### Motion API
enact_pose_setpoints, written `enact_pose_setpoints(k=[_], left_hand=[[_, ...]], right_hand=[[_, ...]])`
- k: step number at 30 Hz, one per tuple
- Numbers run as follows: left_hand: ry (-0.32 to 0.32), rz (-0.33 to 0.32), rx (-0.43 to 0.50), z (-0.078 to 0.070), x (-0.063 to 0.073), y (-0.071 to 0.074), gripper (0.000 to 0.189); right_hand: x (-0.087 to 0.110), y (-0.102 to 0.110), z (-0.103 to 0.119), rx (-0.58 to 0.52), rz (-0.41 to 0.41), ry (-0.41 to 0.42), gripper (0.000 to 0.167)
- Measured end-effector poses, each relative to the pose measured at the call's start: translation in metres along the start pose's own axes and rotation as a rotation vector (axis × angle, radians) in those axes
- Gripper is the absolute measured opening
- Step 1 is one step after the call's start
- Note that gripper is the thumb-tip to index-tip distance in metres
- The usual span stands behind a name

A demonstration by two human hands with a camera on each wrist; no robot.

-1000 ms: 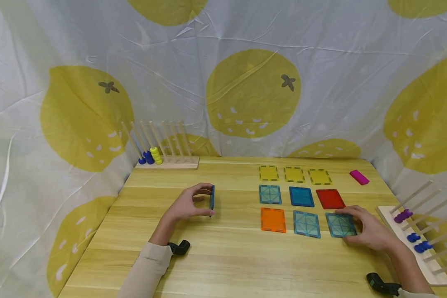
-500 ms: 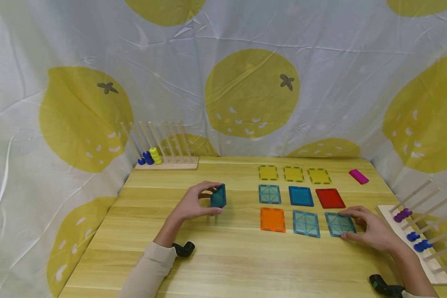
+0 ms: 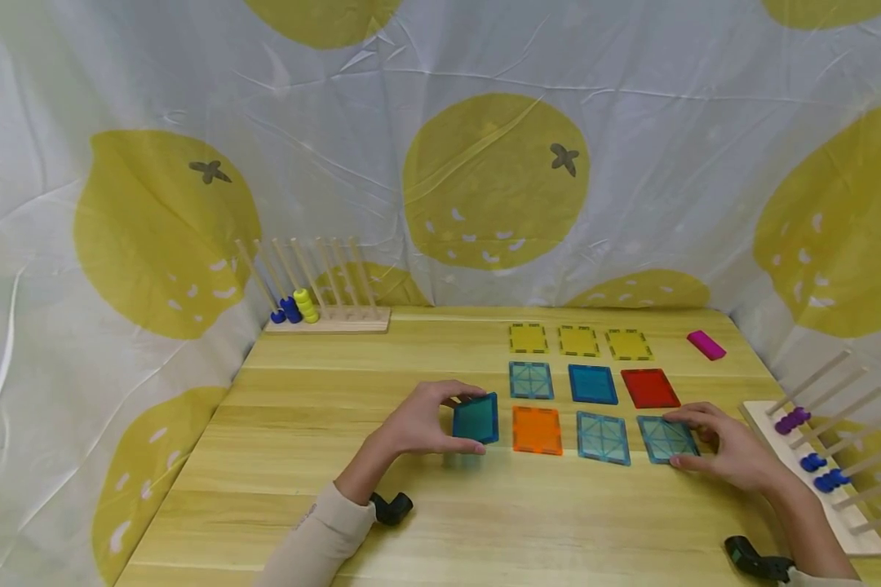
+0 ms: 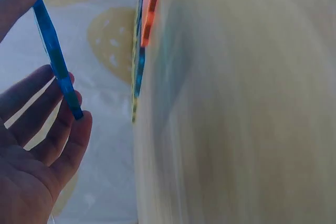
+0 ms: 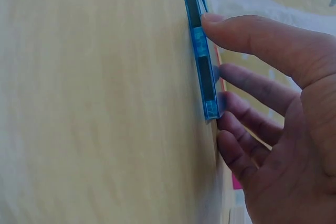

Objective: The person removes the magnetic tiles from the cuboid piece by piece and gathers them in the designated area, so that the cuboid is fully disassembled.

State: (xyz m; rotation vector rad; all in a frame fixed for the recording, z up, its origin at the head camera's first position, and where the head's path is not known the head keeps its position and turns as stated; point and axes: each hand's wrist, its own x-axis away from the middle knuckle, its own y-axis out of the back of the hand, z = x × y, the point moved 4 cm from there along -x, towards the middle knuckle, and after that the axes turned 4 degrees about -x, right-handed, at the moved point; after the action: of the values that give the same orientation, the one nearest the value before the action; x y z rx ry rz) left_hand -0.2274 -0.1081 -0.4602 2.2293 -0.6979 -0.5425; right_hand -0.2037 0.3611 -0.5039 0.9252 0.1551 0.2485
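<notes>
My left hand (image 3: 422,420) pinches a dark blue magnetic tile (image 3: 475,419) by its edges, thumb below and fingertips above. The tile is tilted up over the table, left of an orange magnetic tile (image 3: 537,430). In the left wrist view, this blue tile (image 4: 56,56) shows edge-on between thumb and fingers. My right hand (image 3: 727,448) spans a light blue magnetic tile (image 3: 666,440) at the right end of the front row, thumb on the near side and fingers on the far side. The right wrist view shows that tile's edge (image 5: 202,56) low along the tabletop.
Between the hands lies another light blue tile (image 3: 604,439). Behind are a light blue tile (image 3: 531,381), a blue tile (image 3: 592,384), a red tile (image 3: 650,388) and yellow tiles (image 3: 577,342). A magenta block (image 3: 706,345) and wooden peg racks (image 3: 330,324) with beads stand around.
My left hand has moved right with the blue tile, towards the orange tile, and has turned the tile from edge-on to show its face. My right hand has stayed nearly still.
</notes>
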Motion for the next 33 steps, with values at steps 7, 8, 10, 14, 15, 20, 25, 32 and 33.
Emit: enact_pose_setpoints(k=[7,8,10,14,15,20,25,32,33], left_hand=[[-0.101,0.069,-0.17,-0.028,-0.012,-0.026,0.075],[-0.118,0.08,-0.192,-0.032,-0.013,-0.029,0.074],[-0.143,0.101,-0.228,-0.039,-0.016,-0.037,0.07],[-0.162,0.151,-0.278,-0.051,-0.017,-0.052,0.063],[-0.167,0.162,-0.293,-0.054,-0.017,-0.056,0.062],[-0.19,0.207,-0.344,-0.068,-0.017,-0.072,0.061],[-0.204,0.23,-0.384,-0.076,-0.016,-0.084,0.06],[-0.195,0.265,-0.431,-0.076,-0.015,-0.099,0.06],[-0.196,0.266,-0.44,-0.076,-0.015,-0.1,0.06]], right_hand=[[-0.001,-0.001,0.0,-0.018,0.015,-0.022,0.063],[-0.001,-0.001,0.0,-0.021,0.015,-0.024,0.063],[-0.001,-0.001,0.001,-0.024,0.015,-0.027,0.063],[-0.001,0.0,0.002,-0.023,0.011,-0.025,0.063],[-0.001,0.0,0.002,-0.022,0.009,-0.024,0.063],[0.0,0.001,0.002,-0.022,-0.002,-0.015,0.062],[0.0,0.001,0.002,-0.029,-0.003,-0.007,0.062],[-0.001,-0.001,0.001,-0.029,0.008,-0.024,0.063],[-0.001,-0.001,0.001,-0.03,0.008,-0.025,0.063]])
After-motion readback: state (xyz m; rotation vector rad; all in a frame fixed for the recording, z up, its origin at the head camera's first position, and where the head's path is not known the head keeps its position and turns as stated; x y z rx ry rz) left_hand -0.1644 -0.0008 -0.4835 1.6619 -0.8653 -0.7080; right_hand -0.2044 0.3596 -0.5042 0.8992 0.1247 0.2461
